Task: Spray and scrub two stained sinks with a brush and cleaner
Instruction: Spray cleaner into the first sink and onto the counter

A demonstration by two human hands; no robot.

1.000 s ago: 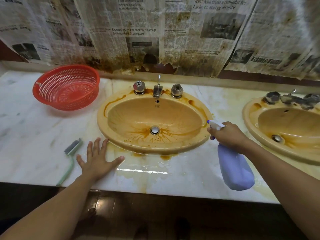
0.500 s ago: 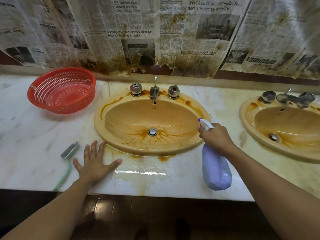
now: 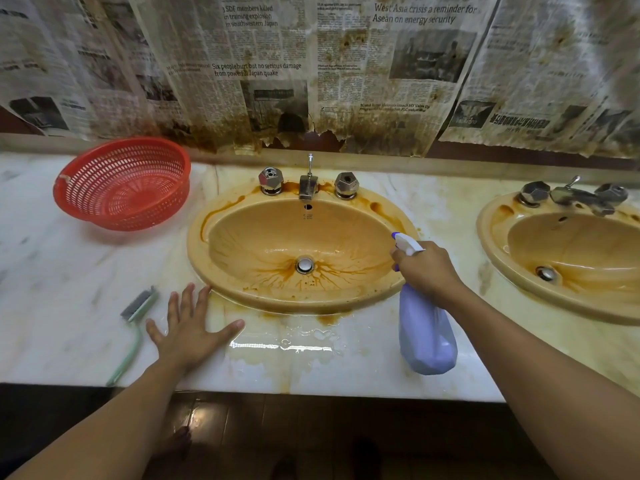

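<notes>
A yellow oval sink (image 3: 242, 292) with brown stains running to its drain sits in the middle of the marble counter. A second stained sink (image 3: 502, 265) is at the right edge. My right hand (image 3: 427, 268) grips a purple spray bottle (image 3: 424, 334) by its white trigger head, nozzle over the middle sink's right rim and aimed into the bowl. My left hand (image 3: 190, 327) lies flat on the counter, fingers spread, by the sink's front left rim. A green-handled brush (image 3: 133, 323) lies on the counter just left of that hand.
A red plastic colander basket (image 3: 121, 183) stands at the back left of the counter (image 3: 52, 289). Stained newspaper (image 3: 311, 64) covers the wall behind. A wet puddle (image 3: 284, 344) spreads in front of the middle sink. Taps (image 3: 308, 183) stand behind the bowl.
My right hand and the spray bottle have moved left, from beside the sink's right rim to over it. The left hand and brush stay put.
</notes>
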